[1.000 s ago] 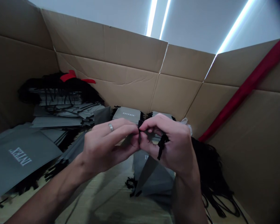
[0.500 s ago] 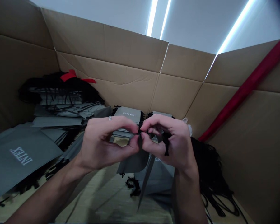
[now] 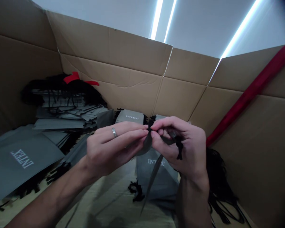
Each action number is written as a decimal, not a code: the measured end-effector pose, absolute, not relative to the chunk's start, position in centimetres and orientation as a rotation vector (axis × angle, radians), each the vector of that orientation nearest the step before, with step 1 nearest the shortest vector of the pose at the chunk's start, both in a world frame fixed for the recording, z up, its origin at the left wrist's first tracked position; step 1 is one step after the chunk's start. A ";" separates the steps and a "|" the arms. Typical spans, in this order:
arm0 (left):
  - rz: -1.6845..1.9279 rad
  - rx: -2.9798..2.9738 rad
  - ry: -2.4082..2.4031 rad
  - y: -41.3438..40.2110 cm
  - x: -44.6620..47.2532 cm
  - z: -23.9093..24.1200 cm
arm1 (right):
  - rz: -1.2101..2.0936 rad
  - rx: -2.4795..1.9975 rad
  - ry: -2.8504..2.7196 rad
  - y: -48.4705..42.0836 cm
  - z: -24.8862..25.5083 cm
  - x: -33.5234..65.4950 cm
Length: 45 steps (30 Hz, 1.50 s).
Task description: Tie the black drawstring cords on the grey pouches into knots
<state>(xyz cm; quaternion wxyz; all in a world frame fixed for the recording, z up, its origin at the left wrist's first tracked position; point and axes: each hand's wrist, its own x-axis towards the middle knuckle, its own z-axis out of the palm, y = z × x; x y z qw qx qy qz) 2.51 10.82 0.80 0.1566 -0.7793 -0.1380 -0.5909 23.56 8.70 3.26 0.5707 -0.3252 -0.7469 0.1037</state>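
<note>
Both my hands meet in the middle of the view, fingertips nearly touching. My left hand (image 3: pixel 115 147), with a ring on one finger, pinches a black drawstring cord (image 3: pixel 150 124). My right hand (image 3: pixel 186 147) is closed on the same cord from the other side. A knotted cord end (image 3: pixel 179 148) hangs over its palm. Below the fingers hangs a grey drawstring pouch (image 3: pixel 153 177), seen almost edge-on and partly covered by my hands. Under it lies a grey pouch printed INTEX (image 3: pixel 142 167), with black cord ends at its left side.
More grey INTEX pouches (image 3: pixel 38 148) are piled at left. Behind them is a heap of pouches and black cords with a red strip (image 3: pixel 72 77). A stack (image 3: pixel 130 116) stands at the back. Black cords (image 3: pixel 220 183) lie right. Cardboard walls (image 3: pixel 123 63) enclose the area; a red band (image 3: pixel 249 95) crosses one.
Both hands have shifted slightly right. My left hand's fingers have gone from a rounded pinch to a straighter, flatter grip at the cord. The hanging pouch has moved partly behind the left hand.
</note>
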 end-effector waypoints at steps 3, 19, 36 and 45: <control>-1.697 -2.156 -0.328 10.9 2.6 0.6 | 0.218 -0.760 -1.752 8.5 3.2 23.5; -1.706 -2.028 -0.155 12.2 3.2 -0.5 | -0.157 -0.608 -1.909 8.4 3.3 23.0; -2.088 -2.503 -0.216 11.9 3.1 0.9 | 0.136 -0.584 -1.882 9.3 2.9 23.4; -1.929 -2.423 -0.364 11.8 2.7 1.0 | 0.090 -0.628 -1.859 9.4 3.0 23.2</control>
